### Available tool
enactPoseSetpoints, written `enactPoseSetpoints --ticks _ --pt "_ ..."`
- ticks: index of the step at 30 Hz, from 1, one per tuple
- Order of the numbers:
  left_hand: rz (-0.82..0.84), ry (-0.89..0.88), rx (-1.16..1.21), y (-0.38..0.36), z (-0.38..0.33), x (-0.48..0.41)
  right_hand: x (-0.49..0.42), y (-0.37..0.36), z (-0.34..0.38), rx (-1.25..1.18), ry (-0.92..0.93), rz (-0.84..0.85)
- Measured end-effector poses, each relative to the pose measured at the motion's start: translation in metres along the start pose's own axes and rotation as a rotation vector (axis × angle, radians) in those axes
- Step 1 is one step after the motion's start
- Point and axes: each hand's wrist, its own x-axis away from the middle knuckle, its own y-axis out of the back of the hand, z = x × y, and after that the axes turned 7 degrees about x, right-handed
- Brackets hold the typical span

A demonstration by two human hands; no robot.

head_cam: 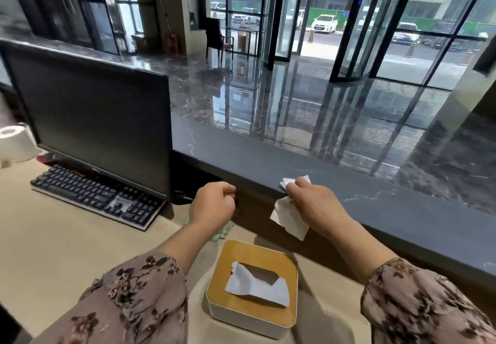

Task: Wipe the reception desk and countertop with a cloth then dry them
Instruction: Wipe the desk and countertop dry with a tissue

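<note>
Head view, reception station. The right hand (316, 204) pinches a crumpled white tissue (290, 218) between thumb and curled fingers and holds it against the front edge of the dark marble countertop (389, 204). One part of the tissue lies on the upper corner of that edge, and the rest hangs down in front of it. The left hand (212, 206) hovers above the lower beige desk (67, 249), just left of the right hand, with its fingers curled into a loose fist in which nothing is visible. A pale green cloth (224, 232) lies on the desk beneath the left wrist, which hides most of it.

Near the lower edge of the view, between the two floral sleeves (139, 298), a tissue box (222, 271) with a wooden lid stands on the desk, and a white tissue sheet (255, 286) protrudes from its slot. To the left, a dark computer monitor (94, 128) stands behind a black keyboard (94, 193). A white paper roll (13, 142) stands at the far left. The glossy countertop reflects the glazed entrance beyond it.
</note>
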Motion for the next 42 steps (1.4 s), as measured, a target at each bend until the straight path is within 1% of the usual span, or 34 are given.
enactPoseSetpoints --ticks 4,6,10,13,15,18,22,25,31,37,42 --pt "0.047 0.068 0.019 0.004 0.012 -0.006 -0.021 0.0 0.015 0.005 0.032 0.006" --pt "0.11 0.126 0.087 0.005 0.015 -0.01 -0.036 -0.003 0.027 0.003 0.03 -0.004" --pt "0.382 0.267 0.408 0.002 0.011 -0.011 -0.065 -0.007 0.049 0.007 0.033 -0.028" --pt "0.466 0.353 0.629 -0.005 0.016 -0.026 -0.089 -0.01 0.067 -0.039 0.022 -0.046" --pt "0.444 0.413 0.826 -0.005 0.02 -0.042 -0.106 -0.011 0.081 -0.07 0.009 -0.051" --pt "0.339 0.495 1.037 0.005 0.028 -0.064 -0.132 -0.011 0.105 -0.086 -0.001 -0.027" --pt "0.192 0.513 1.186 0.028 0.04 -0.091 -0.17 -0.007 0.138 -0.142 -0.008 -0.02" --pt "0.115 0.495 1.213 0.044 0.043 -0.104 -0.192 -0.004 0.157 -0.192 -0.025 -0.028" --pt "0.073 0.495 1.139 0.049 0.024 -0.095 -0.194 -0.003 0.155 -0.236 -0.062 -0.02" --pt "0.158 0.475 1.062 0.024 -0.004 -0.064 -0.156 0.001 0.117 -0.289 -0.103 0.027" --pt "0.243 0.475 1.014 -0.013 -0.032 -0.027 -0.105 0.003 0.076 -0.303 -0.171 0.015"
